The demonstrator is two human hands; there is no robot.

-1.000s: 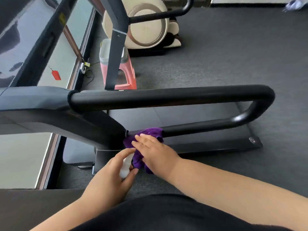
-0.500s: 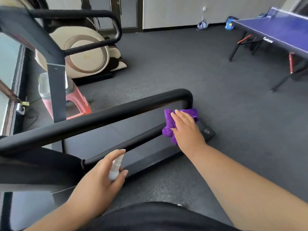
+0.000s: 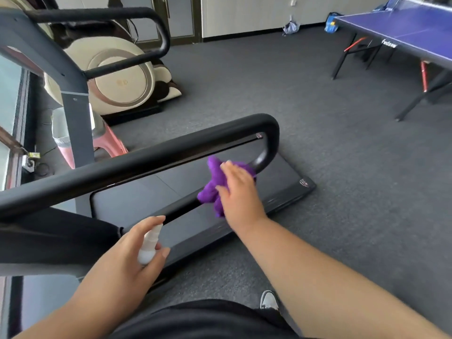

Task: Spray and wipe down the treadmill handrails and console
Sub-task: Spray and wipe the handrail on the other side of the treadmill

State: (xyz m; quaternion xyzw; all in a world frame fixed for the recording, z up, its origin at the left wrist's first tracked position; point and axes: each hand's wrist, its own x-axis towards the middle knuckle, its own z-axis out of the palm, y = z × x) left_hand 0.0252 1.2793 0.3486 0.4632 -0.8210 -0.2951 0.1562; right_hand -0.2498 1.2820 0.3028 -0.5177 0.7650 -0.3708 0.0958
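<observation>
Grey carpet [image 3: 318, 167] runs across the room, with a blue table [image 3: 415, 28] far right and a cream massage chair [image 3: 117, 77] behind the treadmill. Treadmill deck [image 3: 151, 192] lies low between the rails. Near handrail [image 3: 137, 165]: a black looped tube, upper bar running up-right to a bend, lower bar returning beneath it. Console not clearly in view.

Right hand [image 3: 238, 192] lies over the purple cloth [image 3: 215, 184], fingers fairly straight, pressing it onto the lower bar just short of the bend. Thumb side hidden; cannot tell whether the cloth wraps right round the tube.

Left hand [image 3: 127, 260] grips a small white spray bottle [image 3: 149, 243], index finger on top, nozzle toward the lower bar.

Risks, as judged: with flat fingers the cloth may skid off at the curve, or wipe only the top face and leave the underside untouched. A loose tail hangs below and could snag. A spray from here could land on the deck rather than the rail.
</observation>
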